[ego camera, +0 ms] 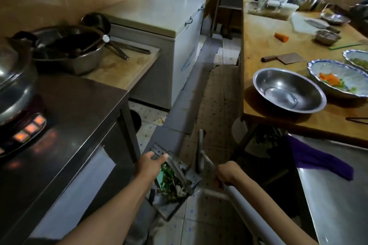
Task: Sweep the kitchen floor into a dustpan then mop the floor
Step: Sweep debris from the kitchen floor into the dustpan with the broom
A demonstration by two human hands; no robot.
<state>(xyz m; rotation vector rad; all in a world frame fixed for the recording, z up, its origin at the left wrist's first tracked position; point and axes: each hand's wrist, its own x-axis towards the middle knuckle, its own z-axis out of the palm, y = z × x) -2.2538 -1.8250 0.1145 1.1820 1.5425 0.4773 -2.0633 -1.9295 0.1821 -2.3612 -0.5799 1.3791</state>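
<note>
At the bottom centre of the frame the left hand (150,165) has its fingers curled over the top edge of a metal dustpan (171,183) holding green scraps (169,180), just above the floor (211,105). The right hand (227,173) is wrapped round a white handle (245,207). On the bench (264,45) at right, a steel bowl (288,90) sits empty beside a dish (336,78) of chopped carrot and greens

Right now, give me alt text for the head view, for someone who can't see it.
The left hand holds a metal dustpan full of green scraps above the floor, while the right hand grips a white handle, between a stove counter and a wooden table.
</note>
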